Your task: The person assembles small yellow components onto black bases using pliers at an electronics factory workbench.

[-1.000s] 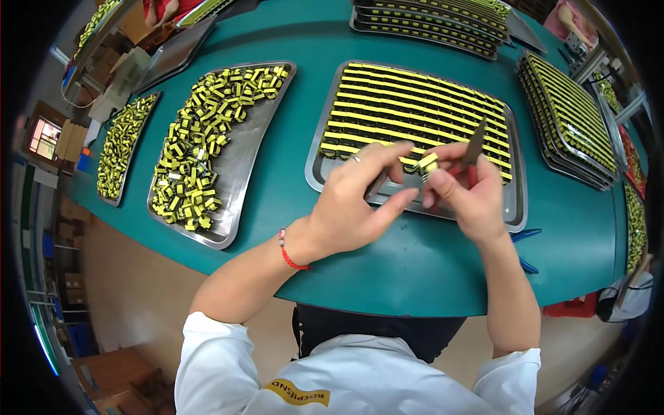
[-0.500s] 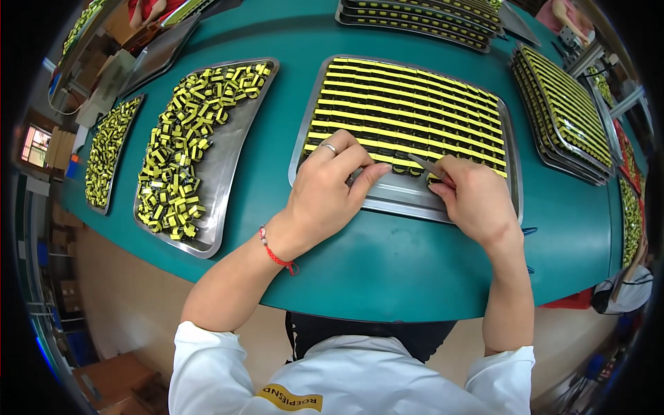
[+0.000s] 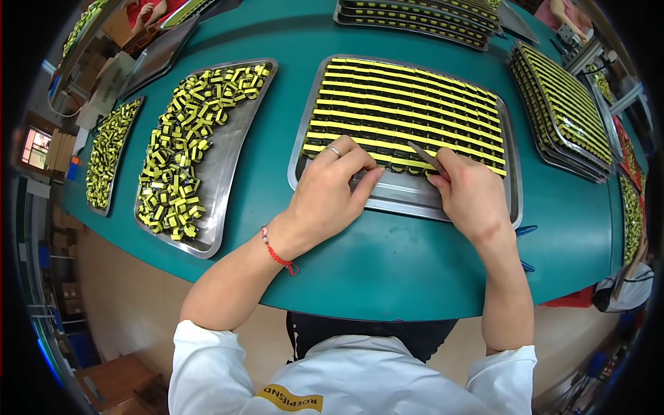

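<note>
Before me a metal tray holds small yellow-and-black parts in straight rows. Over the tray's near edge, my left hand has its thumb and forefinger drawn together at the nearest row; whatever lies between them is hidden. My right hand grips slim, pointed grey tweezers, whose tip reaches over the front rows to the right of my left fingers. Left of this tray, a second metal tray carries a loose heap of the same parts.
A stack of filled trays stands on the right, another stack at the back. Further loose parts lie at the far left. Blue handles poke out by the tray's right corner. Other people sit across the green table.
The tweezers' tip has moved slightly away from me, over the front rows. My right hand has shifted a little left, while my left hand has barely moved.
</note>
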`<state>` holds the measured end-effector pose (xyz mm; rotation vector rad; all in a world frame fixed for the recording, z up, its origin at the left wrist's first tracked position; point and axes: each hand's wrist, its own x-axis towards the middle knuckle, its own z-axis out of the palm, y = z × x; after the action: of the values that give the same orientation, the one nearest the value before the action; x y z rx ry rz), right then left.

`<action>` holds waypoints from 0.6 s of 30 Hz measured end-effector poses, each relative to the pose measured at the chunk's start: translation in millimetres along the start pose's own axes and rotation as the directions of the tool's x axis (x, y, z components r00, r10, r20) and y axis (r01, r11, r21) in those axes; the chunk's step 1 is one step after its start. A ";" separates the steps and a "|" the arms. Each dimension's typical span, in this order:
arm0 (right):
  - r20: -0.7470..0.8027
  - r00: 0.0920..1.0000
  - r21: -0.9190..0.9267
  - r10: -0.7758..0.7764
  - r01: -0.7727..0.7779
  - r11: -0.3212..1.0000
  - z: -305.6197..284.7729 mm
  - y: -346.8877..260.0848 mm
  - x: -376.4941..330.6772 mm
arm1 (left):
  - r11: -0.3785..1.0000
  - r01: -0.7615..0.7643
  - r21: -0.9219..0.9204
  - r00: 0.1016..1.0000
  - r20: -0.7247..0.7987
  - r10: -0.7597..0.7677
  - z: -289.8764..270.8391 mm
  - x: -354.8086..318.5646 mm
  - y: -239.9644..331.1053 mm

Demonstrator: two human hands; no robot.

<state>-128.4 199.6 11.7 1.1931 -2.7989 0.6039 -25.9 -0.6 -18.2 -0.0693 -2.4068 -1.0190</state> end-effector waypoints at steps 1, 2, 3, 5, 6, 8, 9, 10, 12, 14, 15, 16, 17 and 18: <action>-0.004 1.000 0.002 -0.004 0.004 1.000 0.7 -0.1 0.3 | 1.000 0.001 -0.017 1.000 0.003 -0.001 0.6 -0.2 -1.0; -0.009 1.000 -0.006 -0.004 0.004 1.000 1.2 -0.3 0.5 | 0.999 0.001 -0.033 1.000 0.005 0.000 1.0 0.1 -1.8; -0.016 1.000 -0.013 -0.007 0.006 1.000 1.7 -0.6 1.1 | 1.000 -0.002 -0.027 1.000 0.000 0.002 0.7 1.2 -1.9; -0.018 1.000 -0.022 -0.012 0.012 1.000 4.6 -4.2 3.5 | 0.999 0.017 -0.027 1.000 0.002 -0.017 -5.1 0.1 -0.4; -0.015 1.000 -0.037 -0.007 0.006 0.999 6.1 -5.9 5.0 | 0.999 0.013 -0.044 1.000 -0.011 -0.014 -5.3 -1.1 -1.4; -0.014 1.000 -0.046 -0.002 0.002 0.999 7.0 -7.8 4.9 | 0.999 -0.042 -0.021 0.998 -0.057 0.041 -5.2 -4.8 -8.8; 0.010 0.999 -0.061 0.034 -0.034 0.998 6.3 -7.2 4.1 | 0.992 -0.123 0.003 0.985 -0.119 0.123 -0.3 -3.0 -10.5; 0.009 0.999 -0.053 0.045 -0.045 0.998 3.8 -6.9 2.4 | 0.994 -0.108 -0.033 0.989 -0.106 0.104 1.8 -2.4 -9.8; 0.006 0.998 -0.007 0.068 -0.068 0.998 -0.9 -8.4 -1.7 | 0.990 -0.107 -0.097 0.983 -0.158 0.091 1.9 1.2 -2.2; 0.000 0.995 0.009 0.095 -0.095 0.995 -3.4 -14.2 -5.5 | 0.993 -0.106 -0.061 0.968 -0.234 0.089 -9.1 4.4 0.6; -0.012 0.998 0.026 0.065 -0.064 0.998 -4.5 -17.2 -4.9 | 0.992 -0.120 -0.032 0.949 -0.299 0.105 -16.4 4.6 -0.6; -0.035 0.996 0.072 0.079 -0.076 0.995 -6.4 -16.9 -5.8 | 0.996 -0.042 -0.074 0.951 -0.309 0.017 -25.6 3.6 5.9; -0.054 0.994 0.119 0.096 -0.089 0.989 -7.9 -16.5 -5.7 | 0.999 -0.046 -0.003 0.949 -0.312 0.042 -36.7 3.3 5.9; -0.101 0.991 0.149 0.091 -0.075 0.986 -8.4 -16.0 -4.9 | 0.999 -0.030 0.036 0.957 -0.287 0.039 -48.7 1.7 5.4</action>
<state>-114.7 196.0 23.9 1.0345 -2.7665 0.8638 -4.5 -30.3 14.5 0.0457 -2.1478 -0.9073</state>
